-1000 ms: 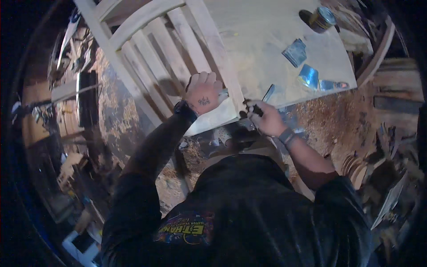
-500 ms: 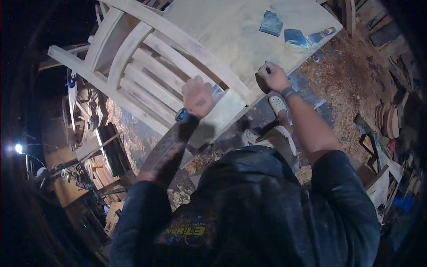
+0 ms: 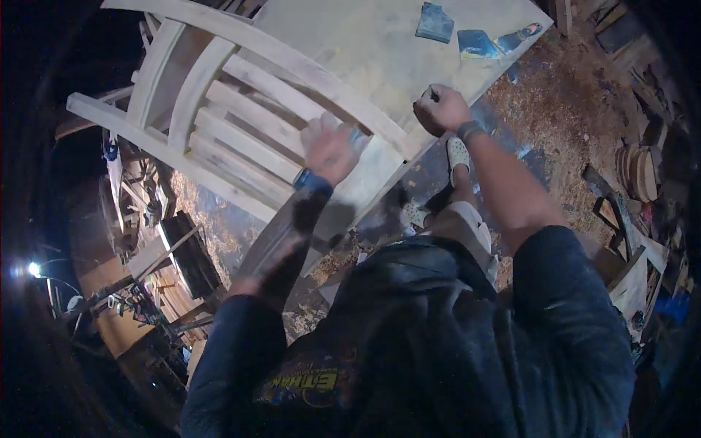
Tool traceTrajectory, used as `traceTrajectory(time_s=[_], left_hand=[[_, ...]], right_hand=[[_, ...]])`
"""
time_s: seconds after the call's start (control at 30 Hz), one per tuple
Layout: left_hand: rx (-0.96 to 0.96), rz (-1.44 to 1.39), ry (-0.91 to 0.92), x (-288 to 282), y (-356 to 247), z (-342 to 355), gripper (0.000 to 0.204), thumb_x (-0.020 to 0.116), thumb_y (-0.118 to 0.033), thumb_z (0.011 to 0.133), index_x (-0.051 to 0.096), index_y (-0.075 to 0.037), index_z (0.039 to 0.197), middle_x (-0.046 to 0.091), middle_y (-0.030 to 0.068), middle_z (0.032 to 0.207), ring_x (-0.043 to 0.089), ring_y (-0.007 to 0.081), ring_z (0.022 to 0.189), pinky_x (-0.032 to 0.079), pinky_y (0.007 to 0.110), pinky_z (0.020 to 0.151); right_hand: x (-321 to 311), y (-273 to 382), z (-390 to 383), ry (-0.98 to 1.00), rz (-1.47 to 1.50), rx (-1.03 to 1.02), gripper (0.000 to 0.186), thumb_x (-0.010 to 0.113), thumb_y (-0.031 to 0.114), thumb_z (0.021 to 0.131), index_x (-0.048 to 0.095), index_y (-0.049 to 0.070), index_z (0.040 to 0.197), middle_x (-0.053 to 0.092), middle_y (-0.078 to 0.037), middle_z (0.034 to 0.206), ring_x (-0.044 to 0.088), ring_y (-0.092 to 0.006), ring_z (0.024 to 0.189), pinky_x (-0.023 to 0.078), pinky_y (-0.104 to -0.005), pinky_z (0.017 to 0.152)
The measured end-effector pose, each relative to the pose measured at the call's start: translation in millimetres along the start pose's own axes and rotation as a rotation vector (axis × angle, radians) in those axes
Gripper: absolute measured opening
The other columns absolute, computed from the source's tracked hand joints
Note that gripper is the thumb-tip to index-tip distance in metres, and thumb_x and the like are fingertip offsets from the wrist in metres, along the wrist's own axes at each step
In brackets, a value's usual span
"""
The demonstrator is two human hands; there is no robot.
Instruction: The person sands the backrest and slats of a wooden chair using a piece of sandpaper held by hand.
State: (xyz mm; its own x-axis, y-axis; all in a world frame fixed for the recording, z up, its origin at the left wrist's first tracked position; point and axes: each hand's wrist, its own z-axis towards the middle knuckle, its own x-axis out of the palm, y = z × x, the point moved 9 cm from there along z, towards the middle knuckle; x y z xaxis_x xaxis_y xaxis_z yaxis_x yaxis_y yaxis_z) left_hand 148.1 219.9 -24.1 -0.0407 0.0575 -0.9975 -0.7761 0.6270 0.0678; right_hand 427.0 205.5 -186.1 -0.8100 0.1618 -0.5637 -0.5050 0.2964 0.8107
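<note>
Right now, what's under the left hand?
The left hand presses on the unfinished wooden chair, lying on the workbench. A blue piece peeks out beside it; the rest is covered.

Left hand (image 3: 330, 150) blurred; right hand (image 3: 440, 109) hides what it grips.

One unfinished wooden chair (image 3: 241, 124) lying on one pale workbench (image 3: 365, 51). Two bare hands: left hand (image 3: 330, 148), right hand (image 3: 440, 109). Two blue sandpaper sheets (image 3: 436, 22) on the bench (a third scrap beside them is unclear). One bright lamp (image 3: 33, 269).
</note>
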Motion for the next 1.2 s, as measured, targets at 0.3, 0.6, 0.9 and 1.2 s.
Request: traceTrajectory(time_s=[0.3,0.6,0.9,1.2], left_hand=[[-0.008,-0.009,0.028,8,2,-3,0.045,0.079,-0.053,0.093,0.080,-0.010,0.102,0.063,0.0160,0.114,0.057,0.0403,0.113,0.044,0.058,0.093],[0.075,-0.549,0.111,-54,42,16,0.037,0.076,-0.032,0.096,0.082,-0.013,0.126,0.068,0.0144,0.112,0.068,0.0342,0.104,0.055,0.047,0.090],[0.410,-0.240,0.357,-68,9,25,0.037,0.077,-0.026,0.094,0.082,-0.026,0.131,0.066,0.0138,0.109,0.068,0.0351,0.102,0.056,0.049,0.088],[0.561,-0.297,0.362,-51,-13,38,0.044,0.076,-0.018,0.089,0.078,-0.018,0.132,0.073,0.0099,0.125,0.070,0.0354,0.115,0.059,0.048,0.094]], right_hand=[[-2,7,-4,0.013,-0.010,0.050,0.049,0.081,0.050,0.092,0.074,0.003,0.097,0.078,-0.023,0.097,0.077,-0.0406,0.093,0.060,-0.0487,0.086],[-6,13,-2,0.021,-0.050,0.017,0.050,0.081,0.052,0.091,0.075,0.003,0.097,0.078,-0.021,0.094,0.077,-0.0381,0.090,0.060,-0.0462,0.085],[-6,13,-6,0.078,0.054,0.022,0.047,0.081,0.049,0.091,0.074,0.003,0.100,0.078,-0.022,0.095,0.077,-0.0394,0.090,0.060,-0.0472,0.084],[-1,8,-6,0.113,0.144,0.014,0.043,0.082,0.044,0.091,0.073,0.003,0.098,0.077,-0.020,0.092,0.074,-0.0349,0.084,0.059,-0.0458,0.081]])
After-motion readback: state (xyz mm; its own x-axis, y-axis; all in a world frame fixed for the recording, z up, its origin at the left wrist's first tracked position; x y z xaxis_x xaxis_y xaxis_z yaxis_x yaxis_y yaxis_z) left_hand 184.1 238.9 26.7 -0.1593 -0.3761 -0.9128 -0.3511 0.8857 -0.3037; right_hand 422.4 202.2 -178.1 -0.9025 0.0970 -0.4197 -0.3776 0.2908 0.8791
